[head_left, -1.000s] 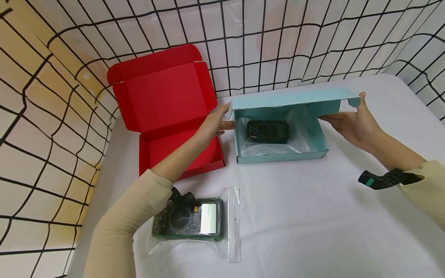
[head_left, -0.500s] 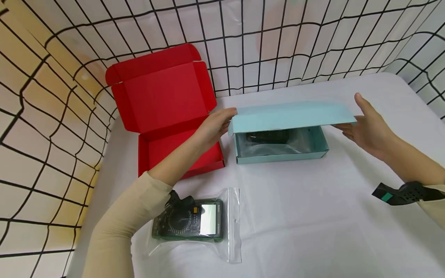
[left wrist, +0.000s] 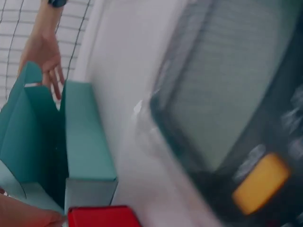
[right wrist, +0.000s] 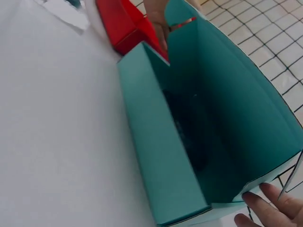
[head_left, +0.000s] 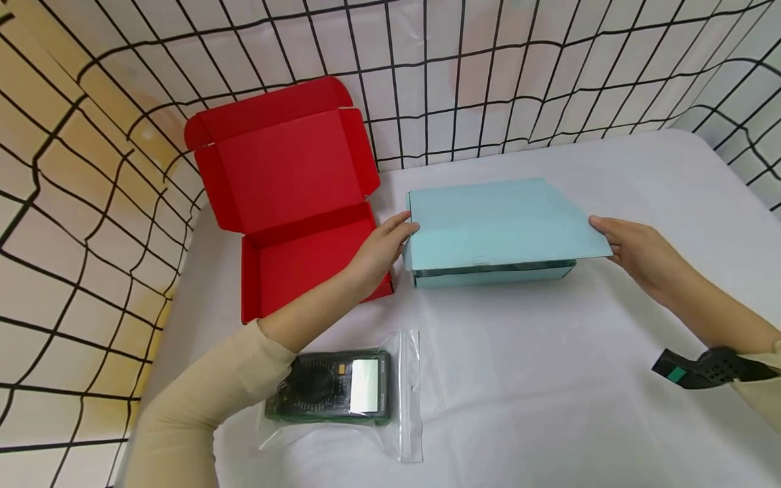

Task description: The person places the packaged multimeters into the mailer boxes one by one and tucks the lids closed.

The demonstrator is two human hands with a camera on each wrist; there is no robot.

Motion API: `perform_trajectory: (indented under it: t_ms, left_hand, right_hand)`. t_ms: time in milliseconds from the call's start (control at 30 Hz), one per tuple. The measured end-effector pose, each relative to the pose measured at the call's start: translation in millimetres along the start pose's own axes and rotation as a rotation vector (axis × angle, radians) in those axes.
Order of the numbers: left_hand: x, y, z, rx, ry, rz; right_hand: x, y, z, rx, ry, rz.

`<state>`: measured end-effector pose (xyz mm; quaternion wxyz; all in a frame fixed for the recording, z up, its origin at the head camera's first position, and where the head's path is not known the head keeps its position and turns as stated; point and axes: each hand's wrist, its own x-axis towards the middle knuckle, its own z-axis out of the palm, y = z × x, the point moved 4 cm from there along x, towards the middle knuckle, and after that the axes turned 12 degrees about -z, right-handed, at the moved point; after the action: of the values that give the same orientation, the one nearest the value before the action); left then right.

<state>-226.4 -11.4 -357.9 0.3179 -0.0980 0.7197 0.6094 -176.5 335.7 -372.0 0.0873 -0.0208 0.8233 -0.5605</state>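
A light-blue cardboard box (head_left: 494, 274) lies on the white cloth with its lid (head_left: 494, 220) almost down, a narrow dark gap showing along the front. My left hand (head_left: 381, 251) pinches the lid's left edge, fingertips on top. At the opposite edge, my right hand (head_left: 641, 254) grips the lid with the thumb above and fingers curled below. In the right wrist view, the box's inside (right wrist: 222, 127) is dark, and its contents are hard to make out. A bagged multimeter (head_left: 329, 386) lies in front, below my left forearm.
An empty red cardboard box (head_left: 287, 169) stands with its lid raised, left of the blue one. Black wire grid (head_left: 451, 88) rises behind and along the left side. White cloth (head_left: 518, 379) covers the table.
The blue lid has swung down toward the front, hiding the bagged multimeter inside. Both hands have come down toward the front with it, and the right hand has taken hold of its edge.
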Motion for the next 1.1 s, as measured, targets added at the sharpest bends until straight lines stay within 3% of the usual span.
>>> perform_trajectory:
  t_ms: [233,467,700,1100]
  left_hand:
    - [-6.0,-24.3,13.3,0.056,0.05,-0.095]
    - [-12.1,-33.3,23.9,0.053,0.03,-0.075]
    - [-6.0,-41.7,27.7,0.073,0.062,-0.054]
    - [-3.8,-52.4,30.8,0.087,0.043,-0.065]
  right_hand:
    - [-8.8,-1.0,13.9,-0.155,0.003,-0.015]
    - [-15.7,-5.2,24.4,-0.337,0.045,-0.182]
    - [-18.0,-1.4,25.1,-0.385,0.066,-0.219]
    - [-19.5,4.8,28.0,-0.457,0.148,-0.265]
